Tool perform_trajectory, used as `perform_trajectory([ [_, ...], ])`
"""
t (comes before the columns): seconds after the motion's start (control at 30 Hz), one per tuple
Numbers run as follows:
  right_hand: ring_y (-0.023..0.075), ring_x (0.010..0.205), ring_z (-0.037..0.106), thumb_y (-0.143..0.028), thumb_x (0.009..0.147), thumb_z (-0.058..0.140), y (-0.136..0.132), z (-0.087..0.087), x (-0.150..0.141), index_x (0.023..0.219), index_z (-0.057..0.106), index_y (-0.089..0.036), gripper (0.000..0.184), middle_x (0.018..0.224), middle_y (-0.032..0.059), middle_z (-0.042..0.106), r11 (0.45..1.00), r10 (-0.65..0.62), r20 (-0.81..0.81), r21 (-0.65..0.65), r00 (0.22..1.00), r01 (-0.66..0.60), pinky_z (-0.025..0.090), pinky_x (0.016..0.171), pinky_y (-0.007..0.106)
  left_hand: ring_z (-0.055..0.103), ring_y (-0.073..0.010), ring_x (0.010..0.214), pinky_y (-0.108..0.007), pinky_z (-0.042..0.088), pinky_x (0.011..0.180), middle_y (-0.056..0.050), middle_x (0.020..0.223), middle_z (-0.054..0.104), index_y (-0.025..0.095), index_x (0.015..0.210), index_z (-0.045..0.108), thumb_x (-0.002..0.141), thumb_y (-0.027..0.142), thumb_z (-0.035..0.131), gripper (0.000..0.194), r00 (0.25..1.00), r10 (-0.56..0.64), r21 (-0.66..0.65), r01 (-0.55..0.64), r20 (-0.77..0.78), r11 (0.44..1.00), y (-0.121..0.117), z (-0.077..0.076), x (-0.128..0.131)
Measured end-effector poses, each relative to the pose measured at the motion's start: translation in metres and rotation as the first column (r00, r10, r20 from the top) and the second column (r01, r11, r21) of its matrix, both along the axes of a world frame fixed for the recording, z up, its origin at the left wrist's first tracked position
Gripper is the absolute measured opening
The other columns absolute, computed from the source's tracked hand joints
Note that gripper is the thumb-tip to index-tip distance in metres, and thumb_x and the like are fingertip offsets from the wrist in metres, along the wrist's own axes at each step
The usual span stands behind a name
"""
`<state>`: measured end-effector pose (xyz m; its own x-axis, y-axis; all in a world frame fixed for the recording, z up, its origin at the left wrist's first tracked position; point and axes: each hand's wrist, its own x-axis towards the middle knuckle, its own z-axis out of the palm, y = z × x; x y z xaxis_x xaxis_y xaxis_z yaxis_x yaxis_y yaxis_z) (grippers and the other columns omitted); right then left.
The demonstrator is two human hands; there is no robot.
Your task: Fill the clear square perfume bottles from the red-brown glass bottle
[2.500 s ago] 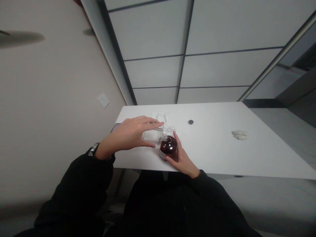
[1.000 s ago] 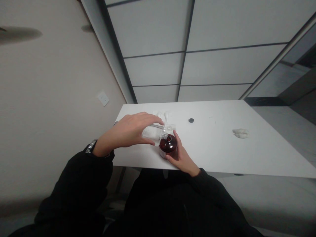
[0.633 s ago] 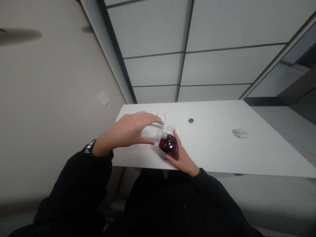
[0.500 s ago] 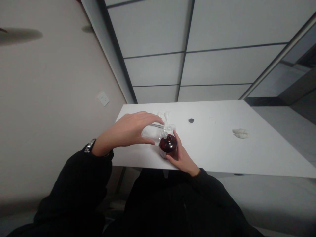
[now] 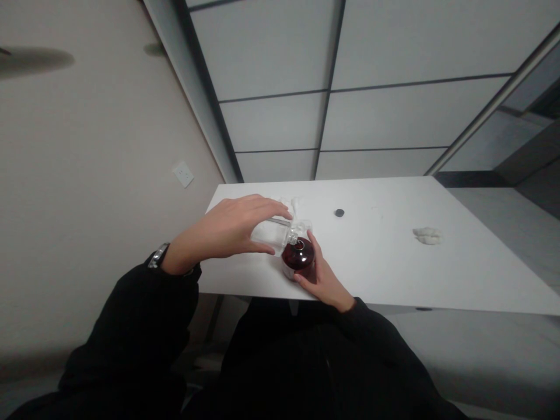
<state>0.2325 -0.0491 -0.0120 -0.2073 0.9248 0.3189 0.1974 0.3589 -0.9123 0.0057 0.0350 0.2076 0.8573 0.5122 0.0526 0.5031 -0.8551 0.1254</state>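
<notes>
My left hand (image 5: 236,224) grips a clear bottle (image 5: 270,234), thumb below and fingers above. The bottle is tipped nearly level, its neck pointing right at the mouth of a dark red-brown bottle (image 5: 292,256). That second bottle stands on the white table near the front edge, and my right hand (image 5: 321,274) is wrapped round its right side. Whether liquid runs between the two cannot be made out. Just behind the bottles are clear, see-through items, partly hidden by my left hand.
The white table (image 5: 376,262) meets white panels at the back. A small dark round cap-like disc (image 5: 339,213) lies behind the bottles. Farther right rests a crumpled whitish piece (image 5: 427,235), perhaps tissue. A wall with a socket (image 5: 183,174) rises at the left.
Almost nothing differs. My left hand and the clear bottle have shifted very slightly; both grips stay the same.
</notes>
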Motion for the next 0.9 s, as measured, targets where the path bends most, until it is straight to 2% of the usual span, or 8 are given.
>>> perform_trajectory([
  [0.5, 0.0375, 0.156, 0.044, -0.054, 0.098, 0.069, -0.0006, 0.0030, 0.0005, 0.173, 0.002, -0.021, 0.107, 0.168, 0.0209, 0.043, 1.000, 0.000, 0.022, -0.001, 1.000, 0.000, 0.032, 0.131, 0.059, 0.061, -0.0280, 0.140, -0.037, 0.049, 0.109, -0.007, 0.150, 0.067, 0.028, 0.142, 0.062, 0.095, 0.047, 0.078, 0.053, 0.999, -0.020, 0.023, 0.020, -0.028, 1.000, 0.0002, 0.0020, 0.0029],
  [0.9, 0.0375, 0.155, 0.046, -0.051, 0.097, 0.069, 0.0011, 0.0010, 0.0005, 0.173, -0.001, -0.022, 0.107, 0.169, 0.0202, 0.042, 1.000, 0.012, 0.015, 0.009, 1.000, -0.012, 0.032, 0.130, 0.062, 0.060, -0.0290, 0.141, -0.040, 0.051, 0.109, -0.008, 0.151, 0.067, 0.029, 0.142, 0.063, 0.097, 0.049, 0.074, 0.051, 0.999, -0.053, 0.013, 0.053, -0.009, 0.998, 0.0011, 0.0025, 0.0027],
])
